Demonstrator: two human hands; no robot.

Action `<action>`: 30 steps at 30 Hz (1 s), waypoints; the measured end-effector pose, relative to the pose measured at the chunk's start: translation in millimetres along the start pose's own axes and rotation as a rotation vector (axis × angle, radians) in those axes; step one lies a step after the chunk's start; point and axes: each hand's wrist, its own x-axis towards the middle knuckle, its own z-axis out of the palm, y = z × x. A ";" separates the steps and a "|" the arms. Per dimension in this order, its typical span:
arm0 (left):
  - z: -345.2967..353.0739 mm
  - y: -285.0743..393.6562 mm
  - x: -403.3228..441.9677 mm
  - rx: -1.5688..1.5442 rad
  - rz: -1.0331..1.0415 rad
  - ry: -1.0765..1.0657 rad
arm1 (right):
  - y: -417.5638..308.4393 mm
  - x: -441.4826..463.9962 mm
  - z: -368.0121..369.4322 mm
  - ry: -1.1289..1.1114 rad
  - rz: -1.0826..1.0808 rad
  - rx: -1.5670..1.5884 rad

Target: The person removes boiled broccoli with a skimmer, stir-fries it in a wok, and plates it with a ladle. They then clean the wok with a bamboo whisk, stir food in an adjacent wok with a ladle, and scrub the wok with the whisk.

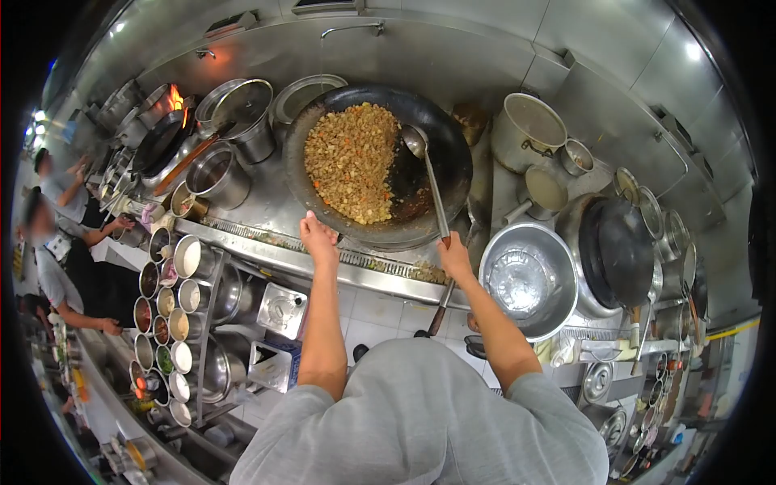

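A large black wok [440,121] sits on the steel stove, with a heap of diced fried food [352,166] in its left and middle part. My right hand [455,259] is wrapped round the handle of a long metal ladle [435,190], whose bowl rests in the wok at the right edge of the food. At the wok's front left rim is my left hand [320,238], its fingers curled together; what it grips, if anything, is hidden.
An empty steel basin [529,281] stands right of my right hand. Pots [233,176] and a pan near a flame [164,143] are at the left. Ingredient containers [187,256] line a rack at the lower left. Two co-workers [73,267] stand at the far left.
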 end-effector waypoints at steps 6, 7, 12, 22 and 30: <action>-5.4 2.0 7.7 -0.018 0.011 -0.048 | -13.3 -10.2 -3.8 -0.034 0.082 0.107; -5.4 2.7 8.6 -0.020 0.013 -0.051 | -13.9 -11.0 -7.1 -0.031 0.079 0.107; -3.8 6.3 7.9 0.018 -0.013 -0.027 | -6.1 -9.6 -40.1 -0.058 0.097 0.064; -7.8 5.9 10.3 0.013 -0.011 -0.065 | -13.9 -4.4 -135.8 -0.425 0.104 0.210; -9.3 2.4 13.8 0.026 0.004 -0.042 | -42.0 -41.0 -169.0 -0.675 0.503 0.837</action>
